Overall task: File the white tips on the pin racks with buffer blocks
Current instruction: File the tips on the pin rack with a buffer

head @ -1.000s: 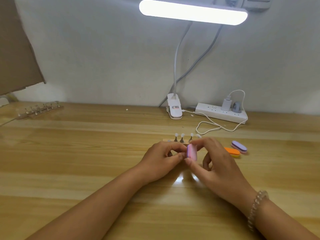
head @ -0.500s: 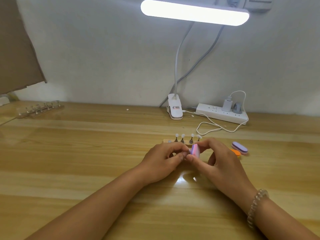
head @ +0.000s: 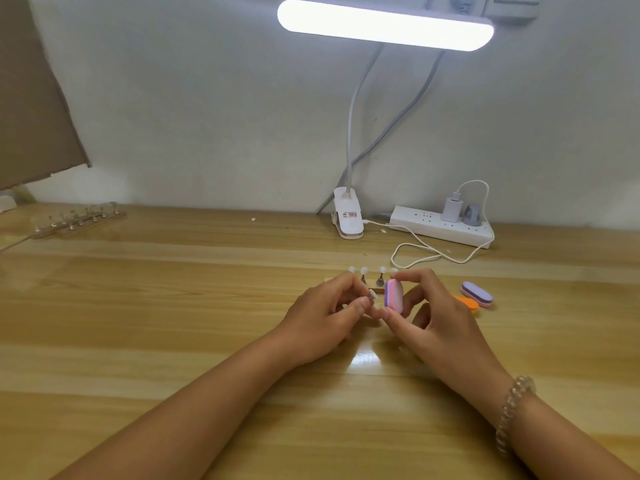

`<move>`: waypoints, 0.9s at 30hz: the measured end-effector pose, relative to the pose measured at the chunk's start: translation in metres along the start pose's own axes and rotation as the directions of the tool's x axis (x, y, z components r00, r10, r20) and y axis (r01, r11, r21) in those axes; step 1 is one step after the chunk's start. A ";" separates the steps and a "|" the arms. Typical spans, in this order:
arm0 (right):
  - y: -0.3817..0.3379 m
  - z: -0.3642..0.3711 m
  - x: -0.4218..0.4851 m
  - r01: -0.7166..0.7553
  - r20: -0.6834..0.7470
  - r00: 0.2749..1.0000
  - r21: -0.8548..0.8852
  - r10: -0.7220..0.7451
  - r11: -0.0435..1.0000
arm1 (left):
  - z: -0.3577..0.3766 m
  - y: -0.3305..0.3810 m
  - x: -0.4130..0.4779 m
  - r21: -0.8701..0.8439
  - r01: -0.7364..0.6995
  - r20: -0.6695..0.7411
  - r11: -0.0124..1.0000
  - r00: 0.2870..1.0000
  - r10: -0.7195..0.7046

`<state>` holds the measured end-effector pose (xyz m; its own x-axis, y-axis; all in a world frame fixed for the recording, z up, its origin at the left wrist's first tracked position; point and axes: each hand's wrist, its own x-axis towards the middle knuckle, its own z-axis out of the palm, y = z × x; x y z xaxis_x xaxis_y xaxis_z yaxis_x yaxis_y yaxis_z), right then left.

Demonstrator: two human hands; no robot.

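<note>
Pink-and-purple foam buffer block [head: 394,295], likely light and soft, is pinched by its ends in the right hand [head: 440,320], just beside the pin rack [head: 379,282]; the left hand [head: 325,320] pinches what seems a small, fragile white tip [head: 373,294].

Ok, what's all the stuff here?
buffer block: 1, pink-purple, in right hand
spare blocks: 2, purple and orange, right of hands
pin rack: 1, wooden, behind hands
white tips: 4 showing, on that rack
second rack: 1, clear, far left
lamp: 1, white, at back
power strip: 1, white, by wall
cardboard: 1, brown, top left
table: 1, wooden, under everything
bracelet: 1, clear beads, right wrist
left hand: pinches small whitish piece
right hand: fingers grip buffer block
</note>
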<state>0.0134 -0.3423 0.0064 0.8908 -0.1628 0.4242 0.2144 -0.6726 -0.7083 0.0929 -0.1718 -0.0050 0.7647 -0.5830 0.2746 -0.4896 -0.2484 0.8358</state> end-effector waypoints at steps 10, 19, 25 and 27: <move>0.002 0.002 -0.002 0.087 0.032 0.996 -0.105 -0.084 0.991 | -0.002 0.002 0.001 0.109 -0.031 0.016 0.994 0.999 0.030; 0.003 0.003 -0.004 0.107 0.033 0.994 -0.208 -0.102 0.972 | -0.002 0.007 -0.001 0.175 -0.027 0.043 0.984 0.999 0.020; 0.004 0.002 -0.005 0.131 0.024 0.991 -0.245 -0.129 0.961 | -0.004 0.009 -0.001 0.167 -0.043 0.051 0.985 0.998 0.035; 0.002 0.003 -0.008 0.198 0.113 0.979 -0.303 -0.171 0.932 | -0.003 0.009 -0.001 0.178 -0.036 0.046 0.983 0.999 0.028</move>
<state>0.0080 -0.3396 0.0000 0.8804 0.0369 0.4728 0.2547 -0.8778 -0.4057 0.0895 -0.1708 0.0036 0.7305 -0.6245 0.2762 -0.5836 -0.3610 0.7274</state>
